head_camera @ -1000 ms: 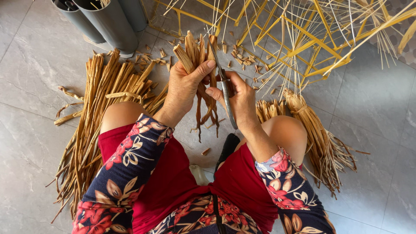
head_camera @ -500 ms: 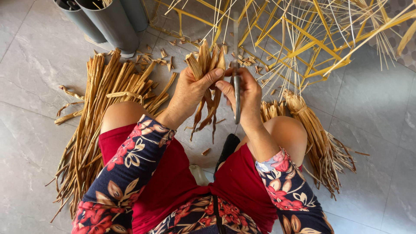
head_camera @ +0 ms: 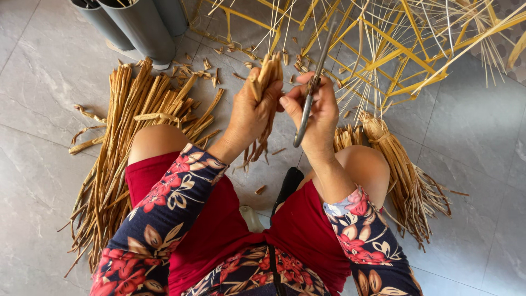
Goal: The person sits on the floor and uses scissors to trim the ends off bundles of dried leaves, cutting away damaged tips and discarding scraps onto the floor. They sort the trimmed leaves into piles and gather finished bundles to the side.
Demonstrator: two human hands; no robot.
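The big heap of dried reed strips (head_camera: 118, 159) lies on the tile at my left knee, a smaller tied sheaf (head_camera: 405, 175) by my right. I've raised my work since a second ago. My left hand (head_camera: 249, 112) is clenched round a small bunch of strips (head_camera: 267, 74), tips up; my right hand (head_camera: 318, 112) grips the scissors (head_camera: 309, 90) just beside it, blades pointing up

A small bundle of dry tan strips (head_camera: 267, 82) is standing nearly upright, its cut tops level, its loose ends hanging frayed below. A slim grey blade (head_camera: 311, 90) is slanting up just beside it, tip pointing away.
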